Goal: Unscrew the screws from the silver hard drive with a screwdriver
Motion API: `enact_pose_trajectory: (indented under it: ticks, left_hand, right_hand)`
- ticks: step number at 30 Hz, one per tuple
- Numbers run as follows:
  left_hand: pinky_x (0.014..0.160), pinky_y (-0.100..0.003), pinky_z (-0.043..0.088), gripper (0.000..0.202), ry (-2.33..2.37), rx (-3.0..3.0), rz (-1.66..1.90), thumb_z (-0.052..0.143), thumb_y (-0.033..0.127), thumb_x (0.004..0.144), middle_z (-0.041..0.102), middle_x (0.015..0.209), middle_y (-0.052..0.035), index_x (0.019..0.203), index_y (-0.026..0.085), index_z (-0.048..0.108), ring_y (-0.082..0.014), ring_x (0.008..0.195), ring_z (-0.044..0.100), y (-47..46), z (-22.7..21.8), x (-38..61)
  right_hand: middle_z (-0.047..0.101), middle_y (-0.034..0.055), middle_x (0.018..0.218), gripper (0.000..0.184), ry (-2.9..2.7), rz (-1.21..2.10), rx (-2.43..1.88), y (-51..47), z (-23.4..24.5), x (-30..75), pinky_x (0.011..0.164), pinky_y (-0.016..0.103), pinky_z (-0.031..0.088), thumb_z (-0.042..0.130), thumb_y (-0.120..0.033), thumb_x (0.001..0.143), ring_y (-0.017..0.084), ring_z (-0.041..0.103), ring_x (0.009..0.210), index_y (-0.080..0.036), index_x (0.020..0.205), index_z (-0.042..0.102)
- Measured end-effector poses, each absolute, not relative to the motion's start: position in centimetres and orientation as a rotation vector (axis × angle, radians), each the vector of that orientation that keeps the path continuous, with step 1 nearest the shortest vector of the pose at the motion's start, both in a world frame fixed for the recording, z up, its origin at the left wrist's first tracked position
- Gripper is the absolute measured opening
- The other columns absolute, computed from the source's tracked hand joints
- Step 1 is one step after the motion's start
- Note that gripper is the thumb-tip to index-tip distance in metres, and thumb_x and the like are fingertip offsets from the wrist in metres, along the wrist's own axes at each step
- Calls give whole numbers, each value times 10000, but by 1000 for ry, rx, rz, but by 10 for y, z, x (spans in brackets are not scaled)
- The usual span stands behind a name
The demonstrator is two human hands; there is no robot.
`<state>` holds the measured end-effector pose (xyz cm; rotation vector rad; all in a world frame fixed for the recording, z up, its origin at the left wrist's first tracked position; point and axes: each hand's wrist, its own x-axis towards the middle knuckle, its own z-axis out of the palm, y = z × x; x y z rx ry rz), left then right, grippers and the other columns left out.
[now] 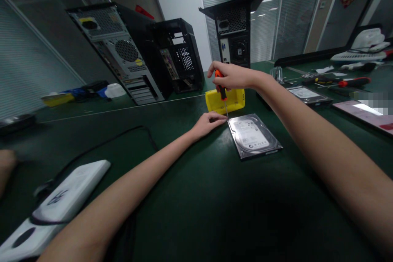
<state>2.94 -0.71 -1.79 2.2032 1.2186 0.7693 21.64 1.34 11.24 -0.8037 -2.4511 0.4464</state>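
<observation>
A silver hard drive [254, 136] lies flat on the dark green table [190, 196]. My right hand [230, 75] is closed round the orange-and-black handle of a small screwdriver [221, 90], held upright with its tip at the drive's near-left corner. My left hand [207, 125] rests on the table beside that corner, its fingers curled and pinched close to the screwdriver's tip; I cannot make out whether they hold anything. A yellow tray [225, 101] sits just behind the hands.
Three opened computer cases [123, 53] [181, 55] [235, 32] stand at the back. A second hard drive [308, 95], red-handled tools [353, 82] and a phone [365, 112] lie at right. A white device [66, 196] with a black cable sits near left.
</observation>
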Motion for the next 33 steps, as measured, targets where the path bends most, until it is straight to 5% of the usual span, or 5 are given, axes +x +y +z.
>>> enact_pose_trajectory:
  ticks: [16, 21, 27, 33]
  left_hand:
    - [872, -327, 455, 287, 1223, 2206, 774, 566, 347, 834, 671, 1047, -76, 1017, 164, 689, -189, 960, 596, -8, -17, 30]
    - [868, -330, 458, 282, 1224, 2209, 755, 563, 342, 838, 666, 1057, -77, 1023, 170, 687, -187, 959, 595, -8, -16, 30]
    - [857, -330, 462, 274, 1236, 2192, 767, 570, 335, 832, 668, 1052, -76, 1015, 171, 690, -187, 949, 597, -8, -17, 30]
    - [858, -328, 460, 294, 1217, 2207, 777, 572, 355, 829, 672, 1039, -79, 1017, 162, 690, -186, 937, 599, -6, -19, 29]
  right_hand:
    - [584, 66, 838, 295, -2484, 491, -791, 15, 112, 217, 527, 227, 434, 516, -404, 830, 89, 535, 607, -139, 960, 503]
    - [584, 82, 825, 247, -2439, 567, -831, 15, 111, 216, 525, 258, 456, 382, -343, 892, 104, 537, 572, -134, 983, 476]
    - [564, 61, 851, 293, -2464, 490, -795, 16, 111, 218, 554, 256, 457, 426, -341, 881, 91, 532, 589, -151, 1097, 479]
    - [566, 43, 786, 259, -2483, 339, -763, 17, 111, 218, 531, 236, 404, 477, -366, 848, 69, 505, 540, -130, 918, 557]
